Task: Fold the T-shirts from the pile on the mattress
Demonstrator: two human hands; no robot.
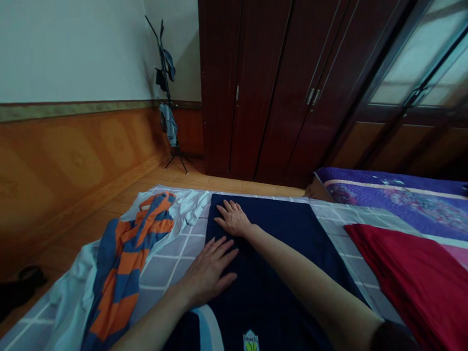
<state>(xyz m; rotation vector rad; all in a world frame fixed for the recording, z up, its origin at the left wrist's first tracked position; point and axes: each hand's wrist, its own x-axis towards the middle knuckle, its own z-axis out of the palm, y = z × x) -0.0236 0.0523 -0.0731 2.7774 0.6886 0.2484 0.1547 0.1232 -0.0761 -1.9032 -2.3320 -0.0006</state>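
Note:
A dark navy garment [282,230] lies spread flat on the grey checked bedcover [171,264]. Near its lower part it carries a small tennis badge [251,344] and a light blue and white curved band [210,330]. My left hand [212,268] rests flat on the garment's left edge, fingers spread. Farther up, my right hand [233,218] presses on the cloth near the upper left corner, its fingers also apart. Neither hand grips anything. The garment's near end runs out of the picture.
An orange and blue striped garment [125,266] and white clothes [78,283] lie crumpled at left. Folded red cloth [422,276] sits at right. Beyond stand a dark wooden wardrobe [269,92], a coat rack [165,80] and a surface with a purple cover [404,200].

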